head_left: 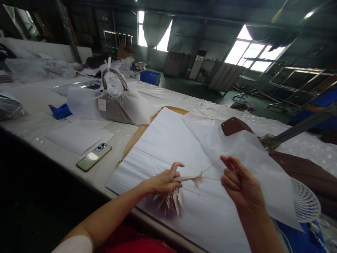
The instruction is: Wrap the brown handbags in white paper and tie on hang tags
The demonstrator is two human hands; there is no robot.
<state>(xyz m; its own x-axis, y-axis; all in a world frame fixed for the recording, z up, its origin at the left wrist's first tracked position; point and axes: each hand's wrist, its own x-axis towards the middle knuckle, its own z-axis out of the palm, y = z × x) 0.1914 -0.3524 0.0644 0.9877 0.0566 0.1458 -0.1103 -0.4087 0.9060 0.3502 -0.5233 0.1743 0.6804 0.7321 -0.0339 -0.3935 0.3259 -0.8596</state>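
Note:
My left hand (164,182) is closed round a bundle of white paper tags (172,200) that fan out below the fingers. From the bundle's knotted end runs a thin string (210,167) to my right hand (238,182), whose fingers pinch it. Both hands hover over large sheets of white tissue paper (168,144) spread on the table. A brown leather bag (234,125) lies partly under the tissue, just beyond my right hand.
A phone (94,157) lies on the table's (31,102) near edge at left. A wrapped handbag with a tag (116,100) stands further back, beside a blue item (60,111). A white fan guard (305,202) sits at right. A blue crate (150,77) stands on the floor.

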